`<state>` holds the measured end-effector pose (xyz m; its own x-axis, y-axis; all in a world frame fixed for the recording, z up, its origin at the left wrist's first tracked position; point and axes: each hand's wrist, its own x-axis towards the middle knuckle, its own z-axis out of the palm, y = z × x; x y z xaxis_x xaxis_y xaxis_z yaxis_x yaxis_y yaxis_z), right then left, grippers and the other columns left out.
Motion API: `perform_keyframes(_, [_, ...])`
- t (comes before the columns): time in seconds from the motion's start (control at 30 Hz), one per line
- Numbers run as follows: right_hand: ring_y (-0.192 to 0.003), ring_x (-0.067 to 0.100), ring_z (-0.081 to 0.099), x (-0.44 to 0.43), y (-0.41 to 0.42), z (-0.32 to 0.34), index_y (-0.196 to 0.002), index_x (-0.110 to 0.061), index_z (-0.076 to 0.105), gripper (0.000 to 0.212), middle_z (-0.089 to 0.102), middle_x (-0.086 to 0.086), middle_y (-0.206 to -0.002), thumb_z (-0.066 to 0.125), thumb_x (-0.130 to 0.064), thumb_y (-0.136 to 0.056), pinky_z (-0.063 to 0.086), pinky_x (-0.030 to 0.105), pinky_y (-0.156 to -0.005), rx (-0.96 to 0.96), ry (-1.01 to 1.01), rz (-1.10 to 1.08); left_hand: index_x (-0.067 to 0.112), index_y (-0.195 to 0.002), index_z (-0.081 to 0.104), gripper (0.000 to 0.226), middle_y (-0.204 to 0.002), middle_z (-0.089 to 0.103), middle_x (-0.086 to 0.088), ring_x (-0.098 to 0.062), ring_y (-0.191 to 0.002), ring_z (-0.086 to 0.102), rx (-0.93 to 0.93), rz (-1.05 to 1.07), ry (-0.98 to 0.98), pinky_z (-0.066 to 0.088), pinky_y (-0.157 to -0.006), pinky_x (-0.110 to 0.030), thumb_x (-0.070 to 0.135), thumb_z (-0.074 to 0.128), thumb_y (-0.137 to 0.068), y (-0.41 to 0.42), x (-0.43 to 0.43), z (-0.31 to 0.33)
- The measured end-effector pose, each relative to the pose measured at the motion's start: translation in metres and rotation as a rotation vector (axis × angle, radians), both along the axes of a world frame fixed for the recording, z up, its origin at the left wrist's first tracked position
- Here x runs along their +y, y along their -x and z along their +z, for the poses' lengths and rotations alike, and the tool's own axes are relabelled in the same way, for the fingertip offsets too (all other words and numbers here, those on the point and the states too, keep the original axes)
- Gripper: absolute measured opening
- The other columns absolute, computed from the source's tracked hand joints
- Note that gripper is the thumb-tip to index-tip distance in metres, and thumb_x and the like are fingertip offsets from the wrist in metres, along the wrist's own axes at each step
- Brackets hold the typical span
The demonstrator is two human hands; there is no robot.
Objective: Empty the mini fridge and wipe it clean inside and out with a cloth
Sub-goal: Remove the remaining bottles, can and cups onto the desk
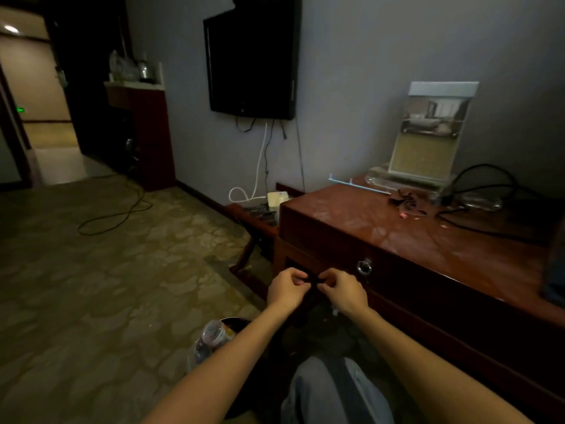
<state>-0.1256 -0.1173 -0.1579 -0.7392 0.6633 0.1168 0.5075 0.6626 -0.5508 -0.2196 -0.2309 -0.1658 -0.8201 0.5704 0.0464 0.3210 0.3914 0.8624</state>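
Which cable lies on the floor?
The thin black cable looped on the patterned carpet; the white cable hangs under the black television, another black cable lies on the red-brown wooden desk.

Left hand (pixel 286 289) and right hand (pixel 344 290) pinch a dark item (pixel 312 280) beside the wooden desk (pixel 397 228).

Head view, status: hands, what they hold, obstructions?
Hands: left hand and right hand both pinch a dark item, too dim to identify. Held before the desk front. No mini fridge made out. Nearby: plastic bottle under left forearm.
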Motion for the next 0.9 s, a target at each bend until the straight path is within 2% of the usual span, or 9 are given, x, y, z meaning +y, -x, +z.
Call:
perform_keyframes(0.3, [-0.095,0.016,0.065,0.026,-0.076,0.065,-0.109,-0.030,0.066,0.023,0.070,-0.007,-0.102,0.064,-0.037,-0.087,0.052,0.032,-0.077,0.123,-0.090,-0.098,0.023,-0.100,0.066,0.015,-0.090,0.064,0.006,-0.014,-0.091,0.064,0.045,-0.225,-0.123,0.049,-0.079,-0.027,0.023,0.070,-0.086,-0.066,0.053,0.069])
perform_keyframes(0.43, [-0.091,0.014,0.066,0.043,-0.115,0.092,-0.105,-0.026,0.067,0.021,0.071,-0.006,-0.098,0.067,-0.035,-0.087,0.052,0.032,-0.075,0.184,-0.147,-0.174,0.026,-0.092,0.064,0.011,-0.092,0.067,0.004,-0.020,-0.089,0.066,0.033,-0.301,-0.219,0.054,-0.082,-0.036,0.020,0.070,-0.085,-0.093,0.085,0.099])
perform_keyframes(0.53, [-0.088,0.009,0.066,0.058,-0.150,0.104,-0.103,-0.028,0.068,0.020,0.072,-0.009,-0.096,0.070,-0.035,-0.084,0.054,0.031,-0.077,0.235,-0.155,-0.270,0.026,-0.090,0.064,0.012,-0.092,0.067,0.005,-0.015,-0.091,0.065,0.065,-0.365,-0.270,0.051,-0.081,-0.030,0.017,0.071,-0.084,-0.115,0.109,0.114])
perform_keyframes(0.63, [-0.086,0.005,0.066,0.069,-0.185,0.115,-0.100,-0.030,0.068,0.016,0.072,-0.011,-0.097,0.071,-0.033,-0.084,0.054,0.031,-0.079,0.298,-0.164,-0.336,0.019,-0.092,0.064,0.012,-0.083,0.063,0.005,-0.012,-0.081,0.062,0.065,-0.470,-0.320,0.046,-0.066,-0.018,0.011,0.070,-0.084,-0.145,0.131,0.124])
perform_keyframes(0.7, [-0.086,0.006,0.066,0.073,-0.208,0.120,-0.101,-0.030,0.068,0.016,0.072,-0.011,-0.098,0.070,-0.033,-0.085,0.054,0.031,-0.079,0.329,-0.178,-0.375,0.015,-0.098,0.064,0.014,-0.082,0.060,0.006,-0.011,-0.080,0.058,0.061,-0.544,-0.322,0.042,-0.062,-0.017,0.009,0.068,-0.086,-0.169,0.144,0.125])
perform_keyframes(0.83, [-0.084,0.005,0.066,0.082,-0.259,0.120,-0.103,-0.027,0.069,0.018,0.071,-0.011,-0.096,0.071,-0.031,-0.085,0.055,0.032,-0.079,0.383,-0.185,-0.481,0.012,-0.106,0.065,0.021,-0.085,0.063,0.001,-0.018,-0.085,0.063,0.060,-0.641,-0.345,0.046,-0.076,-0.027,0.009,0.068,-0.085,-0.217,0.168,0.123])
perform_keyframes(0.9, [-0.083,0.006,0.068,0.086,-0.284,0.117,-0.102,-0.027,0.069,0.017,0.072,-0.011,-0.095,0.071,-0.030,-0.085,0.056,0.034,-0.080,0.413,-0.175,-0.536,0.011,-0.107,0.064,0.022,-0.083,0.063,0.002,-0.018,-0.086,0.063,0.036,-0.706,-0.349,0.047,-0.078,-0.027,0.008,0.067,-0.085,-0.240,0.177,0.122])
